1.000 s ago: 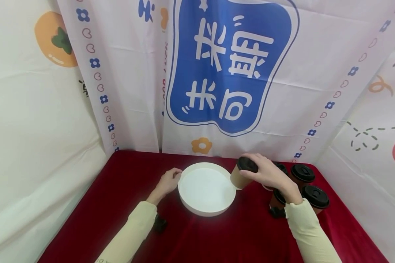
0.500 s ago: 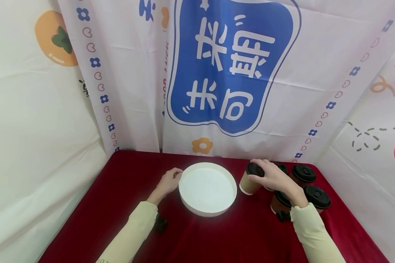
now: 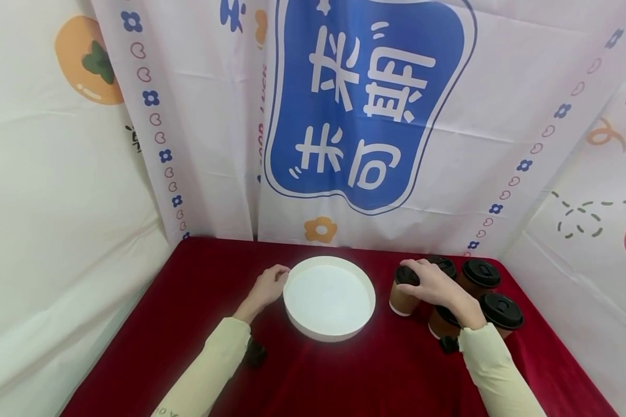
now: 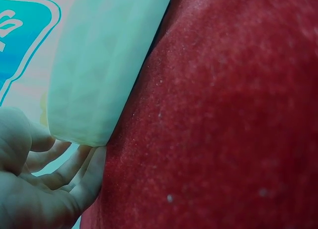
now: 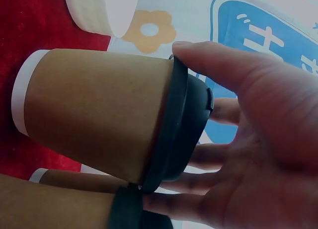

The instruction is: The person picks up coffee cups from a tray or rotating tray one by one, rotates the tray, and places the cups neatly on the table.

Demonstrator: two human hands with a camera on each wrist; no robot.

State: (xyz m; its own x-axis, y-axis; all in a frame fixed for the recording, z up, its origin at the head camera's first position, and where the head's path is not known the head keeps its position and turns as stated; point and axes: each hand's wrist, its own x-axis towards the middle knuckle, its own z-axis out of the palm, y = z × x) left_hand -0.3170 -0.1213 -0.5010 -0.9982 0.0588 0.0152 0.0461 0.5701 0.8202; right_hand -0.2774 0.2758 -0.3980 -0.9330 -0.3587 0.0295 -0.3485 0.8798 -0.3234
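Observation:
A paper coffee cup (image 5: 99,110), brown with a white base and a black lid (image 5: 176,129), stands nearly upright right of the white round tray (image 3: 330,336). My right hand (image 3: 434,284) holds it from above by the lid, thumb on one side and fingers on the other. Whether its base touches the cloth, I cannot tell. At the tray's left edge my left hand (image 3: 266,291) pinches the rim; in the left wrist view its fingers (image 4: 92,182) meet the faceted outer wall (image 4: 99,75). The tray's visible inside is plain white.
Several more lidded cups cluster at the right, among them one at the back right (image 3: 481,274) and one nearer (image 3: 502,313). Another stands close against the held cup in the right wrist view. Red cloth (image 3: 344,376) covers the table; a printed white curtain (image 3: 214,174) rises behind.
My right hand has carried the cup right, from the tray's right rim toward the other cups. Its tilt has straightened. The left hand and the tray stay where they were.

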